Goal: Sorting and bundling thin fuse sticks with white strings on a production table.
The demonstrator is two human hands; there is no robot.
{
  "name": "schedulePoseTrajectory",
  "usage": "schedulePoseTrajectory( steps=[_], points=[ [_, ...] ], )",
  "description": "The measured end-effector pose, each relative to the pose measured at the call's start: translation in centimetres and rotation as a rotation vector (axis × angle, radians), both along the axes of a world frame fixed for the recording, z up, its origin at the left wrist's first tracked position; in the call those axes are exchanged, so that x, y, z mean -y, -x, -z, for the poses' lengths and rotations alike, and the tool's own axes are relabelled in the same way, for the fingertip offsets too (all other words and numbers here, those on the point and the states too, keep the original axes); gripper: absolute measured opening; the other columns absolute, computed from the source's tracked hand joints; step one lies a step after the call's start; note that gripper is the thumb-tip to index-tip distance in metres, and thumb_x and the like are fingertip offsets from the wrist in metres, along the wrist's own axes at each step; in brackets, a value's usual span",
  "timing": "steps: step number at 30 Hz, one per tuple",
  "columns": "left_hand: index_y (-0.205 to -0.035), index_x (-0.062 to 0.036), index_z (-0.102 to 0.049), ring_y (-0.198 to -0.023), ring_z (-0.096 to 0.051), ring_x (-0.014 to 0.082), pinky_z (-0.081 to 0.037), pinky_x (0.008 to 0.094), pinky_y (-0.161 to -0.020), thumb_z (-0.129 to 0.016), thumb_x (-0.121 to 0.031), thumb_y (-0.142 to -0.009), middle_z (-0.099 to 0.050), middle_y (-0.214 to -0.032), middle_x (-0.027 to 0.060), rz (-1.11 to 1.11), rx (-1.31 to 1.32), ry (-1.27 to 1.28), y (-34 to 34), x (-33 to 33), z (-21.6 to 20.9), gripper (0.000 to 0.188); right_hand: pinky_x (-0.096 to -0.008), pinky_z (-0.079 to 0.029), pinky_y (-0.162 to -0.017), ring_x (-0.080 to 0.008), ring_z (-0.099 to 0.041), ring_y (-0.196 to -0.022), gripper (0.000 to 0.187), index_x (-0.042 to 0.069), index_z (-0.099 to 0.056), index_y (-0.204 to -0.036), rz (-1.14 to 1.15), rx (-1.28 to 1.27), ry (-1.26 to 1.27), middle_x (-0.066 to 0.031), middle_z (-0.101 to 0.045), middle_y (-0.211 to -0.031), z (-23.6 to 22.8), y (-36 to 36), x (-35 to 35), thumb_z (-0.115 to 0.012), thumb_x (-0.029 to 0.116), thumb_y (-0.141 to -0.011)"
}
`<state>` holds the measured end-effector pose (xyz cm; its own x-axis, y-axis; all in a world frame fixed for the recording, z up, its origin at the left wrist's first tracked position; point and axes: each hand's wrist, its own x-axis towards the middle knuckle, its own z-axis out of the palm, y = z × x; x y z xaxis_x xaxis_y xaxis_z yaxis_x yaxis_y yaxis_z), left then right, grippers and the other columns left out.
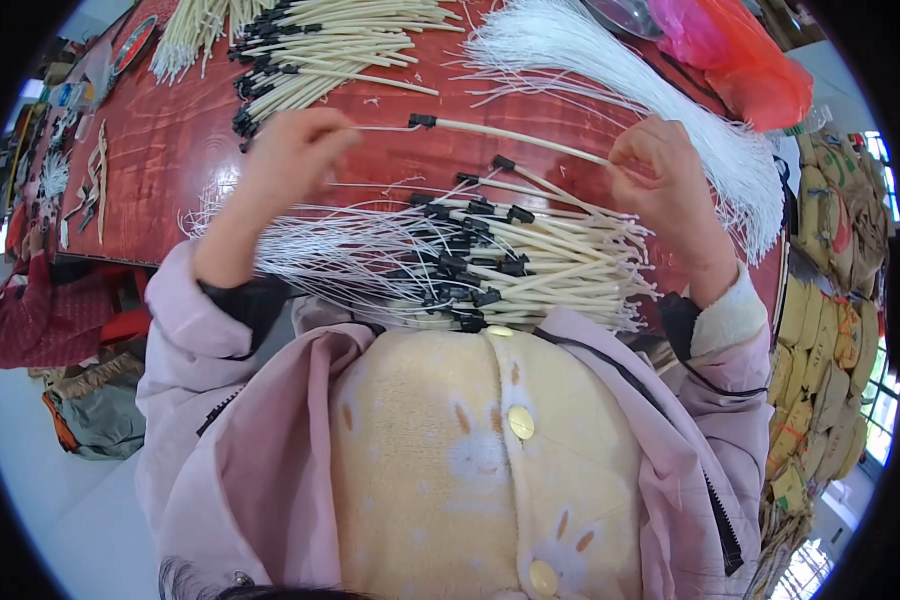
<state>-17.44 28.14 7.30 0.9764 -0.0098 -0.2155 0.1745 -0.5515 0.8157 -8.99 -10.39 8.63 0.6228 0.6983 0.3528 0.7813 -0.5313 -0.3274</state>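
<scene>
Held level above the red table (170,180) is a thin cream rod (525,137) with a black fitting (422,121) on its left end. My right hand (662,165) pinches the rod's right end. From the fitting a white strand (380,128) runs left into the closed fingers of my left hand (305,150), which is slightly blurred. Below the raised rod lies a pile of similar cream rods (560,262) with black fittings. Long loose white strands (350,240) trail from that pile to the left, beneath my left forearm.
Another heap of cream rods with black fittings (340,50) lies at the far side. A thick bundle of white strands (610,65) spreads to the right, beside a pink and red plastic bag (745,50). At left is a person in a red sleeve (45,315); stacked sacks (815,370) stand at right.
</scene>
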Motion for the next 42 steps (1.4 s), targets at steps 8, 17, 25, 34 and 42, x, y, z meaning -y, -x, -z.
schedulePoseTrajectory(
  steps=[8, 17, 25, 34, 42],
  points=[
    [-0.108, 0.0003, -0.074, -0.084, -0.061, 0.0119, -0.047, 0.0269, -0.078, -0.067, -0.019, -0.093, -0.070, -0.088, 0.0035, -0.627, 0.121, -0.257, 9.9, -17.1, -1.9, 0.025, -0.0385, -0.043, -0.082, -0.0274, -0.058, -0.084, 0.020, 0.007, -0.059, -0.078, -0.129, -0.265, 0.079, -0.0049, -0.061, -0.080, -5.2, 6.0, 2.5, -0.076, 0.006, -0.067],
    [-0.118, 0.0019, -0.069, -0.106, -0.067, 0.0279, -0.050, 0.0364, -0.093, -0.072, -0.018, -0.088, -0.072, -0.106, 0.0151, -0.139, 0.491, -0.693, 6.4, -10.5, -0.4, 0.036, -0.0423, -0.042, -0.089, -0.0295, -0.057, -0.099, 0.034, 0.005, -0.066, -0.097, -0.192, -0.368, 0.174, -0.0093, -0.067, -0.103, -3.3, 6.1, 2.6, -0.080, 0.028, -0.076],
    [-0.102, -0.0008, -0.069, -0.094, -0.066, 0.0348, -0.054, 0.0441, -0.081, -0.065, -0.018, -0.090, -0.068, -0.101, 0.0147, 0.575, 0.682, -0.247, -9.2, 8.7, 1.9, 0.022, -0.0437, -0.041, -0.107, -0.0369, -0.054, -0.120, 0.055, -0.003, -0.060, -0.129, 0.119, -0.095, 0.074, -0.0182, -0.056, -0.138, 4.1, -2.4, 1.9, -0.075, 0.028, -0.086],
    [-0.106, -0.0026, -0.062, -0.093, -0.066, 0.0372, -0.054, 0.0472, -0.077, -0.064, -0.014, -0.089, -0.057, -0.110, 0.0165, 0.602, 0.569, -0.463, -13.3, 17.6, 7.0, 0.020, -0.0444, -0.040, -0.108, -0.0361, -0.049, -0.125, 0.064, -0.011, -0.053, -0.133, 0.279, -0.030, 0.403, -0.0173, -0.047, -0.150, 5.9, -2.5, 0.0, -0.069, 0.033, -0.090],
    [-0.102, -0.0001, -0.059, -0.092, -0.066, 0.0382, -0.054, 0.0481, -0.076, -0.063, -0.012, -0.089, -0.057, -0.109, 0.0179, 0.638, 0.554, -0.515, -14.9, 17.6, 8.6, 0.018, -0.0436, -0.041, -0.103, -0.0341, -0.050, -0.121, 0.068, -0.011, -0.058, -0.129, 0.208, -0.067, 0.433, -0.0145, -0.051, -0.147, 5.4, -0.7, 0.6, -0.066, 0.044, -0.090]
  ],
)
